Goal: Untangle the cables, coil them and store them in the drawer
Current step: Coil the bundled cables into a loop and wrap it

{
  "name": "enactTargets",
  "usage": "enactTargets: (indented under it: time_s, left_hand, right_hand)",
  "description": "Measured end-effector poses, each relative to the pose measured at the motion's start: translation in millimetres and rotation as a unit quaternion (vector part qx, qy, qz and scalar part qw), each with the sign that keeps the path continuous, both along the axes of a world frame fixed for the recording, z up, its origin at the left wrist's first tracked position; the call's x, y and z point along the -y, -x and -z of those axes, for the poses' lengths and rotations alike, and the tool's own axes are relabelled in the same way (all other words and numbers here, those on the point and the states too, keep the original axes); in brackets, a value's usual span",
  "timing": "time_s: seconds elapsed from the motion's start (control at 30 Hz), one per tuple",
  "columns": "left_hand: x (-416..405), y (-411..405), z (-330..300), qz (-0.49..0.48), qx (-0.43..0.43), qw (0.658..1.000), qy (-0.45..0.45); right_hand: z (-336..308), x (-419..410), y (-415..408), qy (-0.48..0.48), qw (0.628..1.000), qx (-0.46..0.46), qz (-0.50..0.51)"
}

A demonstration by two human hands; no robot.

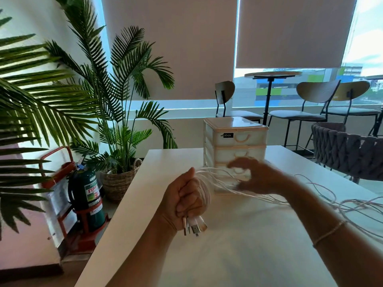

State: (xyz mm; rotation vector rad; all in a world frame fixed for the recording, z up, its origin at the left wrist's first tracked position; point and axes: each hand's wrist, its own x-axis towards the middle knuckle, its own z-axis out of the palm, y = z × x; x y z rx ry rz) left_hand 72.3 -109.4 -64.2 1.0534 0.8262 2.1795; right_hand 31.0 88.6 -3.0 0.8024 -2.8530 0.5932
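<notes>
Item: white cables [259,196], several strands run together.
Location: one end was bunched in my left hand [184,200]; the connectors [193,226] hung out below the little-finger side of that fist. From the top of the fist the strands fanned out toward my right hand [251,176], then trailed on past that wrist in loose loops over the white table [238,255].

Left hand: fingers clenched round the bundle, with some turns apparently already wound about them; thumb on top.

Right hand: blurred. It was curled among the strands just beyond the left fist, but whether it pinched them or merely guided them I could not tell.

Governing relation: the free length lay to the far side of my right fingers, its long axis running from the left fist across and away to the right. The right hand was the nearer to that slack, so I judged the next wrap would be its work, the left serving as spool.

Drawer unit [236,141]: stood directly behind both hands, its visible drawers closed; storing was not yet begun.
</notes>
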Motion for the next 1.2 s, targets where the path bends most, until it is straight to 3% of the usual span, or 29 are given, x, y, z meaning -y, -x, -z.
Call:
enactTargets:
  time_s: [0.07, 0.17, 0.37, 0.43, 0.57, 0.67, 0.77, 0.83, 0.93, 1.0, 1.07, 1.17, 1.2]
  left_hand:
    - [-1, 0, -1, 0.001, 0.002, 1.000, 0.011]
    - [-3, 2, -1, -0.002, -0.006, 1.000, 0.031]
    - [-4, 0, -1, -0.068, -0.018, 0.994, 0.080]
    - [-7, 0, -1, -0.049, -0.022, 0.996, 0.071]
    - [1, 0, -4, 0.026, -0.002, 1.000, -0.011]
    - [5, 1, -5, 0.039, 0.001, 0.998, -0.040]
    - [-2, -1, -5, 0.028, -0.004, 0.999, -0.026]
    - [-3, -2, -5, 0.025, -0.011, 0.999, -0.025]
    - [2, -1, -7, 0.018, -0.021, 0.999, -0.029]
    - [2, 0, -6, 0.017, -0.016, 0.999, -0.028]
    - [1, 0, -4, 0.017, -0.012, 0.999, -0.024]
    - [-2, 0, -2, 0.020, -0.002, 1.000, -0.018]
    - [-2, 0, -1, 0.024, 0.001, 1.000, -0.015]
  right_hand:
    - [-2, 31, -10, 0.100, 0.988, -0.043, -0.111]
    - [3, 60, -17, 0.150, 0.974, -0.068, -0.155]
    - [24, 54, -2, 0.233, 0.956, 0.066, -0.163]
    - [27, 47, 1, 0.229, 0.956, 0.095, -0.154]
    - [40, 7, 16, 0.100, 0.983, 0.147, -0.053]
    - [53, -44, 31, -0.028, 0.980, 0.184, 0.068]
    - [59, -83, 44, -0.110, 0.946, 0.196, 0.234]
    - [61, -105, 49, -0.195, 0.896, 0.143, 0.372]
    - [52, -114, 44, -0.275, 0.849, 0.109, 0.438]
    - [39, -104, 39, -0.311, 0.853, 0.083, 0.411]
    - [24, -79, 29, -0.333, 0.886, 0.098, 0.308]
    - [8, -40, 15, -0.290, 0.932, 0.148, 0.160]
    - [2, -28, 9, -0.247, 0.955, 0.114, 0.122]
